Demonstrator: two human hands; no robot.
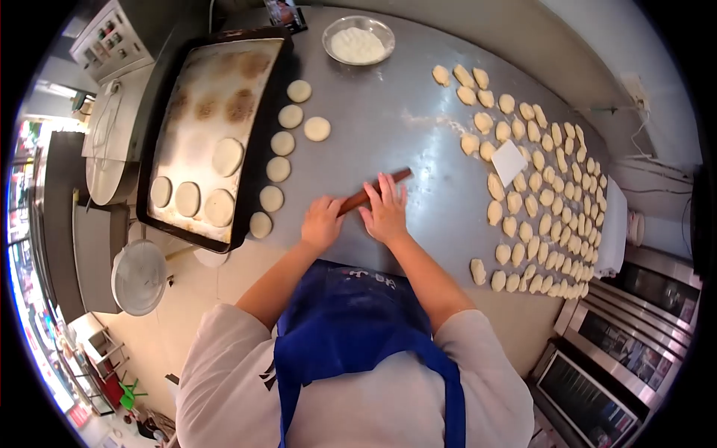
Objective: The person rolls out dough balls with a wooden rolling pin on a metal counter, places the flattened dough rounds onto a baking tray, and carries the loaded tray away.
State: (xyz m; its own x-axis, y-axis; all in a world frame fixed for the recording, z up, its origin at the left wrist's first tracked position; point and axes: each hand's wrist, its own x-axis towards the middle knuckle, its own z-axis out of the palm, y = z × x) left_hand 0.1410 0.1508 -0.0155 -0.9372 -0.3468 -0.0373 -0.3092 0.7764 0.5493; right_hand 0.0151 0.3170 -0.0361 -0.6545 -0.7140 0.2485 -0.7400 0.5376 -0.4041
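A dark brown wooden rolling pin (358, 200) lies slantwise on the steel table (351, 149) in front of me. My left hand (323, 222) grips its lower left end. Over its upper right part rests my right hand (386, 209), thumb and fingers around the wood. Any dough beneath the pin is hidden by my hands. Left of them, flat dough rounds (272, 198) line the table beside a large black-rimmed baking pan (237, 205). Several thicker rounds (187, 199) sit inside that pan. On the right, many small dough pieces (547, 198) lie in rows.
At the back of the table stands a metal bowl of white flour (358, 45). A white square scraper (509, 163) lies among the dough pieces. Beyond the pan is a control panel (112, 43); a round white lid (139, 277) is below it. Ovens (590, 388) stand at lower right.
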